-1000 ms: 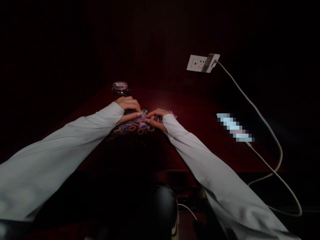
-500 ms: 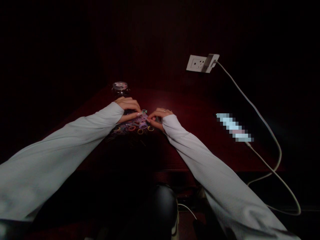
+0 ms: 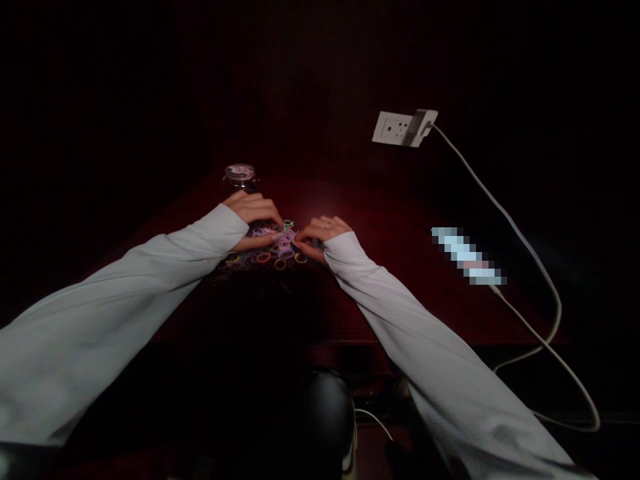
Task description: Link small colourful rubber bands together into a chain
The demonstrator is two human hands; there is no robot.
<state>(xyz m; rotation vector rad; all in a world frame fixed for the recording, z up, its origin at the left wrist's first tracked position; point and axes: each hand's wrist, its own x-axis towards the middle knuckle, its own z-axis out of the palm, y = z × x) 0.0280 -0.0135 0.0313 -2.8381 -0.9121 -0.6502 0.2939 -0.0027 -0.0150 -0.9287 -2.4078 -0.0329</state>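
The left hand [image 3: 255,215] and right hand [image 3: 323,231] curl at the colourful bands [image 3: 286,254] heaped on the counter [image 3: 385,293]; whether either grips any I cannot tell; light, single pinches should prevent snagging

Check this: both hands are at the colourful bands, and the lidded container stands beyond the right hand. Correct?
No: the head view shows the lidded container beyond the left hand, not the right hand. Both hands are at the colourful bands.
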